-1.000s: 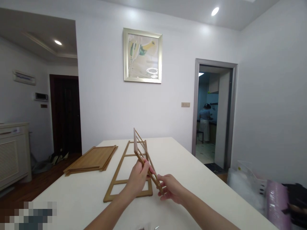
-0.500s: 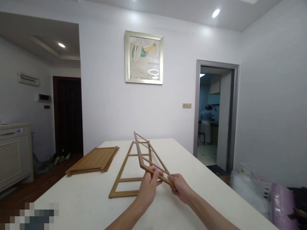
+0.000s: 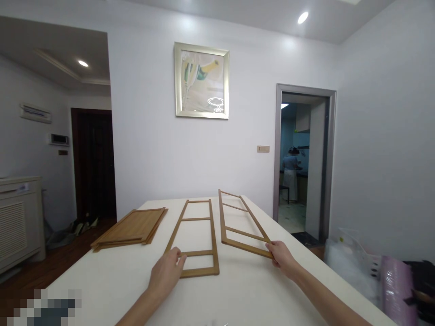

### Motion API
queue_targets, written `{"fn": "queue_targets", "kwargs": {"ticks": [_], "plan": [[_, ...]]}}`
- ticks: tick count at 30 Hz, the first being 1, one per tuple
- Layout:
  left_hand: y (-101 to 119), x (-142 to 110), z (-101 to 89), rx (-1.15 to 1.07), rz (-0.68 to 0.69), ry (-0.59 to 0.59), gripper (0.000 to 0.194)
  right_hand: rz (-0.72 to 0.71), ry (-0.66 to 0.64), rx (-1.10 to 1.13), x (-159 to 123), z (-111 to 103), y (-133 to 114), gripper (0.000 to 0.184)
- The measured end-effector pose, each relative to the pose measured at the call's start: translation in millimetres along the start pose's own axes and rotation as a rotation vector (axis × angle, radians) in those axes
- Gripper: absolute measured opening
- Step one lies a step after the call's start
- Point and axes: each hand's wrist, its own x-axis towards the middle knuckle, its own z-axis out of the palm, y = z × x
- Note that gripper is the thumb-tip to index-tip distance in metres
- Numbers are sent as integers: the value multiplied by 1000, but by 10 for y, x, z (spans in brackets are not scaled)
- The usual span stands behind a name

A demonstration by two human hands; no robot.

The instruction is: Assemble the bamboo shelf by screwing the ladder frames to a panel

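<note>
My right hand (image 3: 283, 260) is closed on the near right corner of a slim wooden frame (image 3: 246, 250) with crossbars. That frame is tilted, raised above the table's right part. A matching wooden frame (image 3: 215, 246) lies flat on the table, left of the raised one. My left hand (image 3: 166, 269) is over its near left part, fingers curled at the left rail and the lower crossbar. The hand hides that frame's near left corner, and the fingers' exact contact is partly hidden. Further left lies a stack of wooden panels (image 3: 131, 226), reached by neither hand.
The white table (image 3: 112, 285) meets the wall at its far end. A person (image 3: 290, 170) stands beyond the doorway. Clear plastic wrapping (image 3: 350, 267) and a purple roll (image 3: 396, 290) are off the table's right edge. A white cabinet (image 3: 20, 222) stands at far left.
My left hand has let go of the raised frame and moved left to the flat one. My right hand has carried the raised frame right, and it is now less steeply tilted.
</note>
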Motion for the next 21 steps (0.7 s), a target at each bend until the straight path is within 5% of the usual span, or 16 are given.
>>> {"fn": "queue_targets", "kwargs": {"ticks": [7, 21], "plan": [[-402, 102, -44, 318, -118, -37, 39, -30, 94, -254, 123, -194, 151, 17], [-721, 203, -49, 312, -183, -69, 31, -157, 103, -842, 472, -283, 103, 26]]}}
